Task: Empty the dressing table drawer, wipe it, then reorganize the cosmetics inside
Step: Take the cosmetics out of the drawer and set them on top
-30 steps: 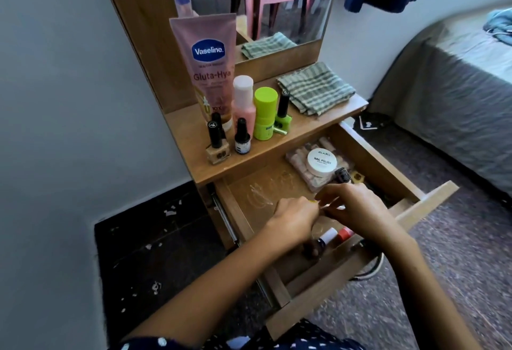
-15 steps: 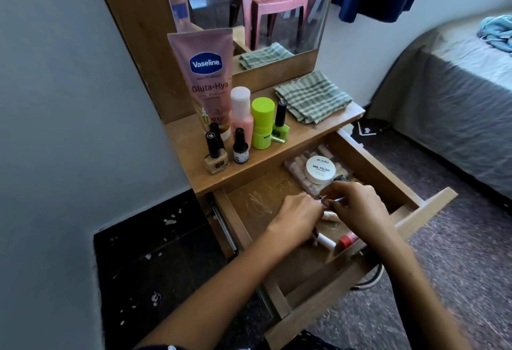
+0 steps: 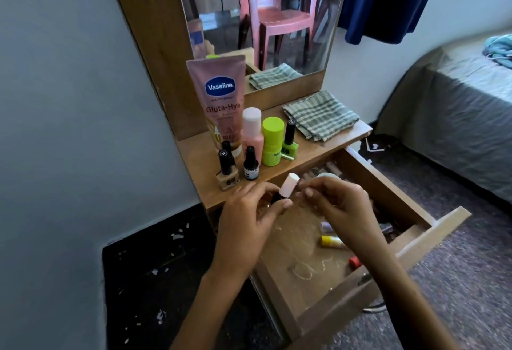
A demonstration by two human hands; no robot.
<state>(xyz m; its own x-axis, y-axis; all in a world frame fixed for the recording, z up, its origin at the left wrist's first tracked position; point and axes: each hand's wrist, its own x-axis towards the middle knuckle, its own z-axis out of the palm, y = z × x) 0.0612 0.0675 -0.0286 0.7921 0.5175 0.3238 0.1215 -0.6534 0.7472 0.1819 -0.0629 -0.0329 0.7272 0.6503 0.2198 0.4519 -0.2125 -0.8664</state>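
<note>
A white-capped bottle [image 3: 286, 190] is held tilted above the open drawer [image 3: 304, 255], at the bench [image 3: 199, 161] edge, the left hand [image 3: 250, 218] fingers clamped on it. The right hand [image 3: 339, 205] is just beside it, fingers curled, touching nothing visible. A yellow tube [image 3: 331, 241] lies in the drawer.

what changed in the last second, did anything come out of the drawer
Both hands rose from low in the drawer to its back edge. The left hand now holds up a small white-capped bottle; the right hand is beside it. The bottles and folded cloth on the shelf stayed put.
</note>
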